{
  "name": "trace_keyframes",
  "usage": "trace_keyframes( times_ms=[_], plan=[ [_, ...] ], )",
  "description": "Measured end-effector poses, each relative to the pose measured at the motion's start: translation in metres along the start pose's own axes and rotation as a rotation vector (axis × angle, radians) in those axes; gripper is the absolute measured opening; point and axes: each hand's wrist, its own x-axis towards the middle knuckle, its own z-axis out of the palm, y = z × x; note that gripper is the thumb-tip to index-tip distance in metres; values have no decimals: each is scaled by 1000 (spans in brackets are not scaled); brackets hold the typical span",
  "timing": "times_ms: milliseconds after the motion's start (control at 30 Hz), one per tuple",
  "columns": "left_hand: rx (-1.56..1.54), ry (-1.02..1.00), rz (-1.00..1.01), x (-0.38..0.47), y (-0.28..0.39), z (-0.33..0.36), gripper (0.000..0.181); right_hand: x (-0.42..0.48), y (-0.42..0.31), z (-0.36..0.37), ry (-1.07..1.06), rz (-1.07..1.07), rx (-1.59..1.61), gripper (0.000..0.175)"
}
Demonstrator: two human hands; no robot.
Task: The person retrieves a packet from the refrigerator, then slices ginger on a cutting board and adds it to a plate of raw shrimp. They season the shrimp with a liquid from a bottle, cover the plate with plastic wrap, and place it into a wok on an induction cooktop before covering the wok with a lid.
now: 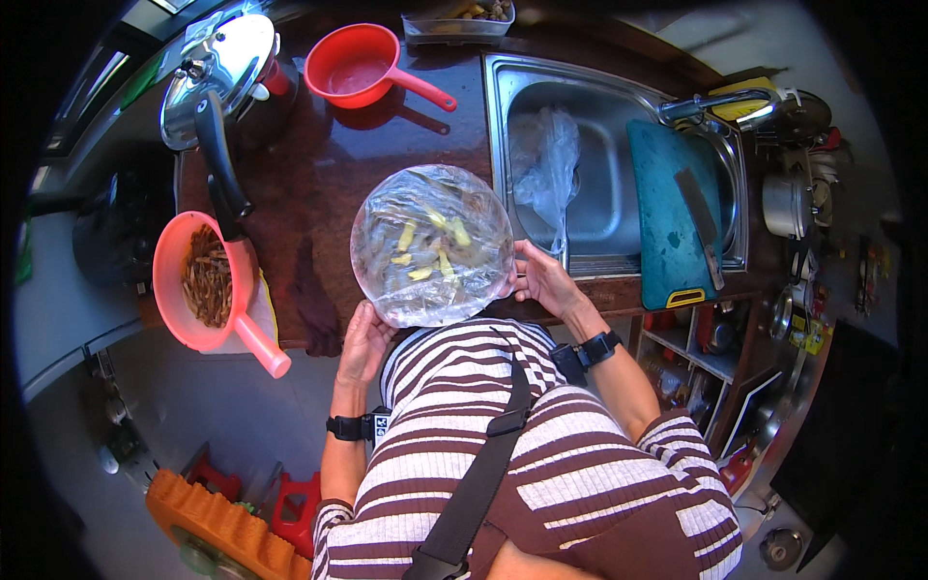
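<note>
A round dish covered in clear plastic wrap is at the counter's front edge, before my body. Pale yellow pieces show through the wrinkled film; whatever else is inside is hard to make out. The fingers of my left hand are at the dish's near left rim. On the near right side, my right hand has its fingertips against the rim, with part of the grip hidden under the edge. Whether the dish's base rests on the counter is not visible.
A pink handled colander with brown strips overhangs the left counter edge. Behind are a pressure cooker and red dipper. Right, a steel sink contains a plastic bag; a green cutting board with a cleaver lies across it.
</note>
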Motion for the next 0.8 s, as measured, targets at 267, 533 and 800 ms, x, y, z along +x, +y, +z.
trace_keyframes(
  times_ms=[267, 533, 800],
  plan=[
    [-70, 26, 33, 0, -10, -4, 24, 4, 4, -1, -97, -13, 55, 40],
    [-214, 107, 142, -5, -31, 2, 27, 7, 18, -2, -131, -75, 97, 49],
    [-312, 23, 203, 1, -41, 6, 28, -1, 39, 5, -32, -259, 156, 54]
  ],
)
